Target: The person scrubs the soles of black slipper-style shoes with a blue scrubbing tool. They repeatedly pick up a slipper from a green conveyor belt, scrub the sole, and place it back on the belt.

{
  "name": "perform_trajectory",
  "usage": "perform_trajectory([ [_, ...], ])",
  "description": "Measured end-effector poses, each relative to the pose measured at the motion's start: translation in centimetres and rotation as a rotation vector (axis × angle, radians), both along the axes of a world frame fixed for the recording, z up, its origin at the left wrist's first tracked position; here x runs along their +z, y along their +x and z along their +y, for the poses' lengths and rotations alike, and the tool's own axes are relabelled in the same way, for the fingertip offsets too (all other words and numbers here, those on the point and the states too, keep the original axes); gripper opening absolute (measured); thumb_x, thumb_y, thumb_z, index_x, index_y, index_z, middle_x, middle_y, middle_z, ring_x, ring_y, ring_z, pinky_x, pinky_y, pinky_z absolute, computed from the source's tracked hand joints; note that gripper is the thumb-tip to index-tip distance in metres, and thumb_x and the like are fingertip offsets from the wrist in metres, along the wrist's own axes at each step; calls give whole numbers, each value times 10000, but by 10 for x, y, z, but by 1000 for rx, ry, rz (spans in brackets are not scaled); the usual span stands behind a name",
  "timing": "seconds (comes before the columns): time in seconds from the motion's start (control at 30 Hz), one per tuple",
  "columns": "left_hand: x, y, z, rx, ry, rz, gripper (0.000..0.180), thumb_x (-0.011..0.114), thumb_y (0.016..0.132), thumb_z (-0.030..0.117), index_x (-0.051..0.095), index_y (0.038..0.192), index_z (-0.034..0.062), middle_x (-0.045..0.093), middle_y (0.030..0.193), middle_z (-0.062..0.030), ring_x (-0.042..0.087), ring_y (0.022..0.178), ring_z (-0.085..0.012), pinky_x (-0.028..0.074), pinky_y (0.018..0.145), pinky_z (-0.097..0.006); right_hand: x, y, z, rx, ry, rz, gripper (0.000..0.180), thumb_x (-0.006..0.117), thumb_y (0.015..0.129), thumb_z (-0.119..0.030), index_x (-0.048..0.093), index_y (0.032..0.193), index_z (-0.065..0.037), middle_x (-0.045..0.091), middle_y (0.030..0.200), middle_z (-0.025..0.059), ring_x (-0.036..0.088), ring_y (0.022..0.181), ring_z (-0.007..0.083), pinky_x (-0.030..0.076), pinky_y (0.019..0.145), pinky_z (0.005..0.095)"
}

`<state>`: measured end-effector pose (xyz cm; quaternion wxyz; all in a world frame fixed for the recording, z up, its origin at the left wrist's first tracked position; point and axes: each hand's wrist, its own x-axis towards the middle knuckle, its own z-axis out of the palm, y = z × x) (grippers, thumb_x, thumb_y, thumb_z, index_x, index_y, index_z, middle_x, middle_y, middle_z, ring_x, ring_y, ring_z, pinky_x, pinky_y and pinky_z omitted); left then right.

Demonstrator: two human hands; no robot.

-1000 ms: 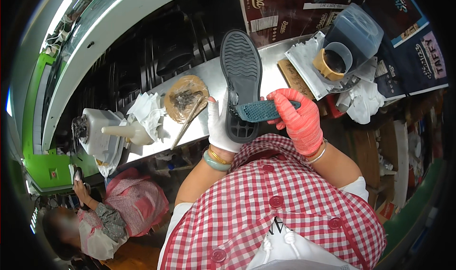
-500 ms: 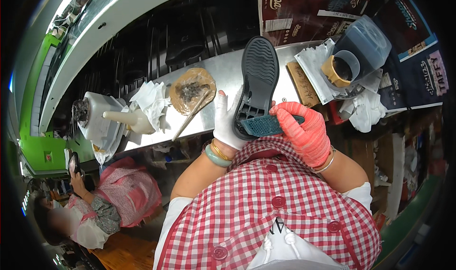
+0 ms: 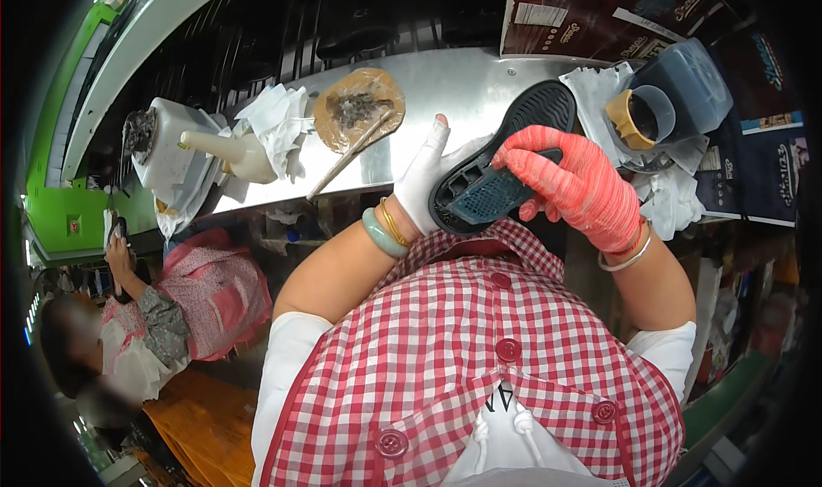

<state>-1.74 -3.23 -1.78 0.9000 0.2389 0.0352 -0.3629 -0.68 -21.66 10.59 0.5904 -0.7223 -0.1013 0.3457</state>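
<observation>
A black shoe sole (image 3: 548, 106), its grooved tread facing up and its heel toward me, is in my left hand (image 3: 419, 183), which wears a white glove. The left thumb points up beside the sole; the fingers are hidden beneath it. In a coral-red glove, my right hand (image 3: 586, 183) is closed on a dark teal, textured heel piece (image 3: 492, 197). The piece lies tilted over the open, ribbed heel cavity, part of which still shows. Whether it is seated there I cannot tell. The right hand covers the middle of the sole.
Across the metal bench (image 3: 445, 76) lie a plastic-wrapped disc (image 3: 358, 110) with dark residue and a stick, crumpled white paper (image 3: 278, 123), a squeeze bottle (image 3: 248, 155) and a white jug (image 3: 180, 140). A clear bluish container (image 3: 685, 84) stands right. Another person (image 3: 218, 290) works at left.
The sole has turned, its toe swinging right. My right hand has moved right and up and now reaches over the sole; the heel piece is more tilted. The view has shifted somewhat.
</observation>
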Motion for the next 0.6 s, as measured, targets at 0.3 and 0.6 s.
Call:
perform_trajectory([
  [0.3, -16, 11, 16, -204, 42, -98, 859, 229, 842, 726, 393, 1318, 30, 554, 1170, -214, 598, 1005, -304, 512, 839, -399, -7, 12, 25, 168, -77, -100, 251, 605, 849, -254, 630, 971, -37, 617, 770, 44, 536, 510, 74, 431, 477, 201],
  [0.6, -1, 16, 34, -249, 152, 19, 845, 296, 843, 708, 400, 1310, 12, 533, 1198, -224, 591, 1016, -295, 510, 838, -376, -4, 24, 33, 263, -113, -127, 247, 640, 814, -238, 661, 941, -27, 621, 730, 44, 550, 554, 107, 456, 527, 234],
])
